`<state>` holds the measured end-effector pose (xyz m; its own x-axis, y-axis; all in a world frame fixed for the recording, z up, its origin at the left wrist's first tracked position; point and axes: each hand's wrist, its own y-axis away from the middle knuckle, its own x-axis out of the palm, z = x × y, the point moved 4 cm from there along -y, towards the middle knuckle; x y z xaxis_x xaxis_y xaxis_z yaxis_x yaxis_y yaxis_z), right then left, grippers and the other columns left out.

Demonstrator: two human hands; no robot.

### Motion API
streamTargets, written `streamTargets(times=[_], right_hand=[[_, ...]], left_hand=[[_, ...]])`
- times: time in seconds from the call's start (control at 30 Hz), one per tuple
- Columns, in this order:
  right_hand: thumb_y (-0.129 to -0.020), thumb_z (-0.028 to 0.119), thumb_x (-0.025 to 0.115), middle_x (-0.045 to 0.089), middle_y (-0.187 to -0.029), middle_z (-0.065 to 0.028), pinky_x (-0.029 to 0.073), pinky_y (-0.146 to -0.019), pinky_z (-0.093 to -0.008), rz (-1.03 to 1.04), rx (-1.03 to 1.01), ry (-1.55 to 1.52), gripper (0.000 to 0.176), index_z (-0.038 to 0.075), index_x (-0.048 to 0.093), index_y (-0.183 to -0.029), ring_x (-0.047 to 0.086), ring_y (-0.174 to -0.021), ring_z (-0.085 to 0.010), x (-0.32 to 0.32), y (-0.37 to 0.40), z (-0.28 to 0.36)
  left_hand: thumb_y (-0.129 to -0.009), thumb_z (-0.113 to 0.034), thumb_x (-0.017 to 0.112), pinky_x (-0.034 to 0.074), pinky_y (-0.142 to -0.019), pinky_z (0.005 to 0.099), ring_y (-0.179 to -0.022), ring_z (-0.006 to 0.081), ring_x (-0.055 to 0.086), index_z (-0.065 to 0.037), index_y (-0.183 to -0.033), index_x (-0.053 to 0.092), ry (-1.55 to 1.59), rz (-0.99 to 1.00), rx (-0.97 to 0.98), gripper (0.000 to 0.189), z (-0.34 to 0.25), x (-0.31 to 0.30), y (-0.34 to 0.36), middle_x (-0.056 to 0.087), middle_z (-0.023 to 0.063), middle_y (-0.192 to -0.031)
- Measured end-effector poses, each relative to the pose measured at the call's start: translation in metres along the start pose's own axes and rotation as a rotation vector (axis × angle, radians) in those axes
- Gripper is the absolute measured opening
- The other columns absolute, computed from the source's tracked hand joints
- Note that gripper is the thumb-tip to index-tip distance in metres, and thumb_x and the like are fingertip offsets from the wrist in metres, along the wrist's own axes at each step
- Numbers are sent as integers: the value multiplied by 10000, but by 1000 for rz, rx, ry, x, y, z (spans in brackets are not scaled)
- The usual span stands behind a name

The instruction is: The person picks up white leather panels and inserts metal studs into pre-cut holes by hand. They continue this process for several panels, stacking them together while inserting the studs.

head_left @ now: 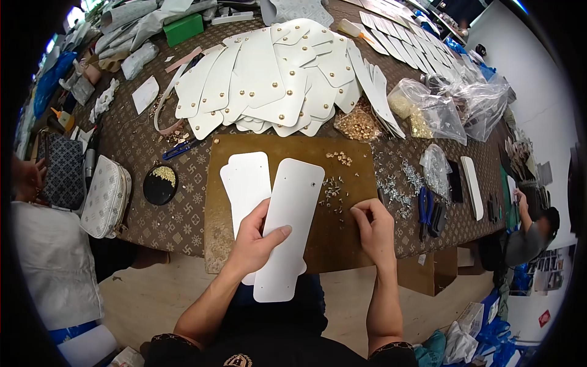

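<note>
My left hand (255, 241) grips a long white panel (292, 220) with rounded corners, thumb on top. Small holes show near its ends, and a small metal piece sits at its upper right. Beneath it, more white panels (249, 177) lie on the brown board (348, 244). Over the board's right side is my right hand (374, 229), its thumb and index finger pinched together; whatever is between them is too small to make out. Small silver screws (332, 191) and gold studs (339, 159) lie on the board between the panel and the right hand.
A big pile of white panels with gold studs (263, 67) lies behind the board. Blue-handled pliers (424, 211), a plastic bag (435, 171) and loose screws (397, 189) are at right. A black dish (160, 185) and white case (107, 196) are at left. People sit at both sides.
</note>
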<state>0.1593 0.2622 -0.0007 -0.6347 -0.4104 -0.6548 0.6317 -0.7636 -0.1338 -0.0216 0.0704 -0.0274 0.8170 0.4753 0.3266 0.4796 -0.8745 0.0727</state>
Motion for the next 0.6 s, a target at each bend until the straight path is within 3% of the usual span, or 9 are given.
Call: streamTargets(times=[0.03,0.1,0.23,0.3,0.43,0.5,0.6], right_hand=[[-934,25,715,655,-840,-89,502,-669,-316,2,-4,0,52,-11,677,-938,622,-705,-184,-2,0,2],[-973,17,675,677,-857,-52,507,-693,-269,-34,86,-283,22,-4,675,-971,630,-751,-120,-6,-1,2],[-989,5,652,685,-901,-42,521,-730,-245,-48,97,-472,39,0,687,-1007,646,-801,-107,-5,-5,22],[-952,-27,687,692,-1013,-70,531,-754,-251,25,-159,-426,115,13,702,-1059,662,-850,-126,-3,-10,38],[-880,-35,767,682,-1132,-83,543,-773,-278,49,-245,-507,183,33,730,-1046,664,-909,-155,10,-21,48],[-816,-29,826,676,-1180,-84,553,-799,-302,3,-458,-317,202,57,758,-986,660,-960,-187,12,-25,58],[-802,-20,843,679,-1169,-93,558,-829,-320,47,-378,-389,179,56,770,-947,662,-994,-206,21,-26,51]], left_hand=[[-944,-4,636,497,-994,307,-1143,142,620,29,-1461,493,-17,19,-22,537,-1,1,1,661,83,-1258],[-942,-1,632,491,-1007,308,-1156,143,613,30,-1470,486,-36,38,-41,548,-3,2,1,654,83,-1271],[-915,14,621,455,-1071,324,-1257,165,574,23,-1533,412,-27,129,-80,652,-7,14,0,598,96,-1376],[-905,18,618,439,-1096,333,-1297,178,558,20,-1562,374,-49,164,-82,701,-11,19,-1,577,104,-1416],[-896,10,639,397,-1148,350,-1370,202,513,-1,-1609,303,-70,248,-126,788,-16,29,0,530,122,-1483],[-898,2,665,382,-1162,354,-1390,203,492,-1,-1611,300,-62,273,-173,801,-18,31,0,511,120,-1503],[-904,18,649,364,-1176,349,-1417,205,471,-3,-1617,287,-116,331,-156,800,-19,33,-1,496,123,-1528]])
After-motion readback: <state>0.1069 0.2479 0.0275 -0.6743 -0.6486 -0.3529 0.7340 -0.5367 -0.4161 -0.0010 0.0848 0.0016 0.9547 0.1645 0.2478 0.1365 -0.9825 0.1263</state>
